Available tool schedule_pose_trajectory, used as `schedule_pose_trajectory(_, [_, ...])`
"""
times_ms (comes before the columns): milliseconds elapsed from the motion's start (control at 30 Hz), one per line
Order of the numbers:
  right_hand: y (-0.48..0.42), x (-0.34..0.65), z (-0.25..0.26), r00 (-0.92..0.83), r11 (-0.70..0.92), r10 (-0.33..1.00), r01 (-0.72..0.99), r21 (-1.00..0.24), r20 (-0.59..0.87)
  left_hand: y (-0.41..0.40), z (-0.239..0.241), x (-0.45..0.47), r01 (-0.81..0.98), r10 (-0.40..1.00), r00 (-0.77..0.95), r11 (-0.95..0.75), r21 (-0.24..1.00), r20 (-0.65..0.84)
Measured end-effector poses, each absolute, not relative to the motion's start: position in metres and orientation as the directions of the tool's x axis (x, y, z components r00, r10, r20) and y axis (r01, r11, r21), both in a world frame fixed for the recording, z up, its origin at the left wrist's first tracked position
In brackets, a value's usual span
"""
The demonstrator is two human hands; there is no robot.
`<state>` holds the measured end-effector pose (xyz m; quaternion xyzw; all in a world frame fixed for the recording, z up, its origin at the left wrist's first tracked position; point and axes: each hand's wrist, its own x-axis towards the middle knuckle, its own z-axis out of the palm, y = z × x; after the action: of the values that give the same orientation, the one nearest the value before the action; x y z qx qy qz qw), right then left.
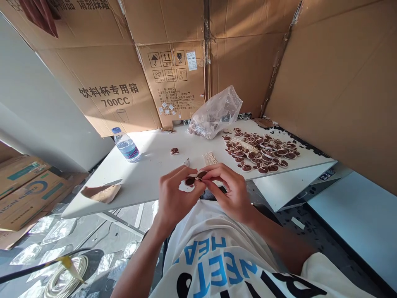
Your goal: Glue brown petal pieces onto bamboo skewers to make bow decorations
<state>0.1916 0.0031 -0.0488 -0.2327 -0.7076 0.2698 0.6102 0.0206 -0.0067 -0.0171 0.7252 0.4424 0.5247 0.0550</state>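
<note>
Close in front of my shirt, at the table's front edge, my two hands meet on one small brown disc piece with pale cord at its middle. My left hand pinches it from the left between thumb and fingers. On its right part, the fingertips of my right hand are closed at the pale cord. My fingers partly cover the piece. Just beyond lies a small bundle of cream cords. A similar brown piece lies alone on the white table.
A heap of brown pieces with cream cords covers the table's right side. A clear plastic bag stands at the back, a water bottle at left. Torn brown paper sits near the front-left edge. Cardboard sheets wall the back.
</note>
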Motion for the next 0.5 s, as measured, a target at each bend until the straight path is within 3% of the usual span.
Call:
schedule_pose_trajectory(200, [0.003,0.191,-0.047,-0.132,0.745,0.662,0.006,-0.667,0.738,-0.005,-0.014,0.017,0.558,0.779,0.056,-0.543,0.627,0.625])
schedule_pose_trajectory(333, [0.003,0.195,-0.043,-0.068,0.691,0.719,-0.032,-0.722,0.691,-0.002,-0.003,0.004,0.324,0.884,0.258,-0.460,0.826,0.391])
schedule_pose_trajectory(500, [0.003,0.198,-0.041,-0.058,0.623,0.772,-0.130,-0.771,0.633,0.000,0.000,-0.002,0.211,0.885,0.288,-0.432,0.877,0.366])
